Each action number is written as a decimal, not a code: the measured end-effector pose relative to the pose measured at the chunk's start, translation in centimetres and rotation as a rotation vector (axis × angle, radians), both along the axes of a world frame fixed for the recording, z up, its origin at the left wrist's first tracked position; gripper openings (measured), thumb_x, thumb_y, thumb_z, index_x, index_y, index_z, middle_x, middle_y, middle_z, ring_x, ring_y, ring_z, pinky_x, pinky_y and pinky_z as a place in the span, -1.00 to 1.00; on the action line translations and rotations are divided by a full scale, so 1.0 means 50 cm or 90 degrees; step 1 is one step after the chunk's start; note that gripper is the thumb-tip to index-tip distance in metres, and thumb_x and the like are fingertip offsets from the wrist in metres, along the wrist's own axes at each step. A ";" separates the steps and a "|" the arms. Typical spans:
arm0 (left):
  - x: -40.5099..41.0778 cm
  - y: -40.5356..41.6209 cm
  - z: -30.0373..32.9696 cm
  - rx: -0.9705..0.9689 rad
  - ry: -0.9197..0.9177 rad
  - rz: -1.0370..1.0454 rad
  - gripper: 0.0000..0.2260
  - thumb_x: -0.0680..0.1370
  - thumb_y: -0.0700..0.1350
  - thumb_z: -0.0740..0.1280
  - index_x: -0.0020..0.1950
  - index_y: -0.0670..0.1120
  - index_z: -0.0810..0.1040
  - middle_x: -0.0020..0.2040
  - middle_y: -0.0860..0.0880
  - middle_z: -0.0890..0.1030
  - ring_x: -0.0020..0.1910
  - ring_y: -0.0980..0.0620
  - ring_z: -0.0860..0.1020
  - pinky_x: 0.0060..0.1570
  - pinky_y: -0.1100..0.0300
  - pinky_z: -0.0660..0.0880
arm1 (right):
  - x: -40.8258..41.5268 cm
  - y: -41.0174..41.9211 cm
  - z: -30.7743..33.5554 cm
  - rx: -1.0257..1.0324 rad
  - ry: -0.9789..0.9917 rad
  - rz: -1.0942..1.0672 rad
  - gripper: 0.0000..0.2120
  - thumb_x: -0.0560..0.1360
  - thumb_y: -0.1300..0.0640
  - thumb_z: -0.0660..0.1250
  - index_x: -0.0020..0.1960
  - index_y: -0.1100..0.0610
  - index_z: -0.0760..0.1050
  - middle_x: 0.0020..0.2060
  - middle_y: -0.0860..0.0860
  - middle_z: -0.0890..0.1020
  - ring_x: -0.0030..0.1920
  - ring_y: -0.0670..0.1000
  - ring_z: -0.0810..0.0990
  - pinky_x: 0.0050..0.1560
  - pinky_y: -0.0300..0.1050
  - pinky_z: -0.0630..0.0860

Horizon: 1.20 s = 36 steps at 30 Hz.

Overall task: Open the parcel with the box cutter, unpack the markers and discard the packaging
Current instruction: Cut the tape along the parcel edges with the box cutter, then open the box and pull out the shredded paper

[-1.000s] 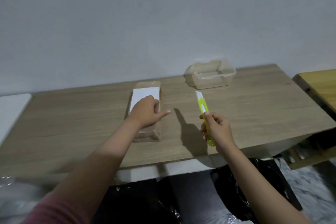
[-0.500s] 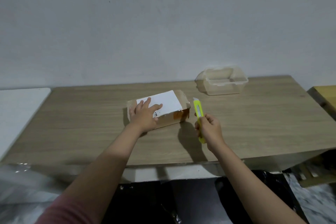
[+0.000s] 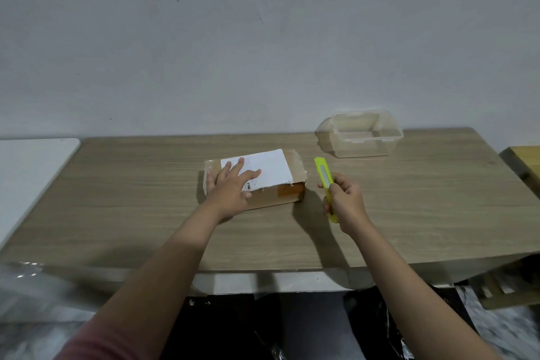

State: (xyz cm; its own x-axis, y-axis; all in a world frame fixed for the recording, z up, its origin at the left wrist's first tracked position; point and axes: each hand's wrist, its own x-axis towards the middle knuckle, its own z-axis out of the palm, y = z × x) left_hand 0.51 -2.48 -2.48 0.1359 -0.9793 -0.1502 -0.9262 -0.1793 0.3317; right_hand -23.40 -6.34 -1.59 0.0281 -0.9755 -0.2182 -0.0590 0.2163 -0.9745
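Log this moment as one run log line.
stage: pre-cut | left hand: flat on brown cardboard parcel | right hand: holds yellow-green box cutter, off parcel | parcel: sealed

My left arm wears a dusty-pink short fabric sleeve (image 3: 96,342) that ends above the elbow, at the near left edge; below it the forearm is bare down to my left hand (image 3: 230,187). My right arm is bare in all that shows, and my right hand (image 3: 346,199) wears no ring, watch or glove.
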 end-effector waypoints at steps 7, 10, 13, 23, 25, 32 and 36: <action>0.008 -0.011 0.001 -0.010 0.007 -0.018 -0.47 0.55 -0.13 0.24 0.42 0.31 0.21 0.57 0.13 -0.05 0.55 0.04 -0.15 0.43 -0.12 -0.35 | -0.006 -0.039 -0.009 0.017 -0.113 -0.018 -0.68 0.52 0.44 0.14 0.17 0.12 0.39 -0.09 0.11 0.62 -0.53 0.03 0.49 -0.47 -0.08 0.50; 0.010 -0.019 0.000 -0.024 0.009 -0.034 -0.47 0.54 -0.14 0.24 0.41 0.31 0.23 0.56 0.15 -0.03 0.55 0.05 -0.13 0.44 -0.10 -0.34 | -0.011 -0.079 -0.024 0.028 -0.142 -0.070 -0.69 0.49 0.42 0.28 0.16 0.14 0.40 -0.04 0.16 0.64 -0.40 -0.04 0.65 -0.27 -0.09 0.59; 0.018 -0.025 -0.003 -0.043 0.023 -0.045 -0.46 0.53 -0.14 0.26 0.40 0.33 0.24 0.56 0.18 0.00 0.54 0.09 -0.12 0.45 -0.06 -0.34 | -0.015 -0.118 -0.040 0.010 -0.042 -0.067 -0.65 0.42 0.33 0.43 0.17 0.13 0.50 -0.01 0.08 0.60 -0.14 -0.03 0.62 -0.02 -0.08 0.58; 0.036 -0.040 -0.006 -0.051 0.047 -0.080 -0.49 0.56 -0.12 0.26 0.41 0.32 0.24 0.55 0.17 0.03 0.54 0.10 -0.09 0.46 -0.01 -0.32 | 0.038 -0.212 -0.107 -0.144 0.359 -0.087 -0.65 0.41 0.18 0.29 0.19 0.19 0.49 -0.14 0.13 0.63 -0.09 0.17 0.58 -0.03 0.01 0.54; 0.039 -0.043 -0.006 -0.047 0.044 -0.082 -0.49 0.56 -0.11 0.26 0.41 0.32 0.24 0.55 0.16 0.03 0.54 0.09 -0.08 0.46 -0.03 -0.31 | 0.046 -0.227 -0.124 -0.148 0.384 -0.092 -0.70 0.41 0.14 0.31 0.13 0.19 0.47 -0.13 0.13 0.62 -0.08 0.19 0.58 0.01 0.16 0.54; 0.038 -0.040 -0.015 -0.080 0.039 -0.073 -0.48 0.54 -0.09 0.28 0.40 0.33 0.24 0.55 0.18 0.04 0.54 0.11 -0.07 0.47 -0.03 -0.31 | 0.064 -0.262 -0.156 -0.148 0.503 -0.105 -0.68 0.46 0.07 0.32 0.11 0.25 0.48 0.05 0.19 0.47 0.11 0.20 0.45 0.15 0.12 0.42; 0.041 -0.042 -0.019 -0.076 0.028 -0.076 -0.48 0.54 -0.07 0.27 0.41 0.34 0.22 0.55 0.18 0.04 0.54 0.12 -0.09 0.47 -0.04 -0.31 | 0.051 -0.236 -0.162 -0.196 0.563 -0.115 -0.74 0.46 0.06 0.32 0.07 0.19 0.53 0.07 0.17 0.48 0.12 0.21 0.41 0.19 0.11 0.33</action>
State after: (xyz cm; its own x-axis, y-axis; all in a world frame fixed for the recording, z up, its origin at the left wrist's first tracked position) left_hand 2.54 -4.59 -3.42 0.0131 -0.9993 -0.0345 -0.9225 -0.0254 0.3852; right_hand -20.86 -18.15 -9.69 -0.1805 -0.9671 0.1793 -0.7925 0.0350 -0.6088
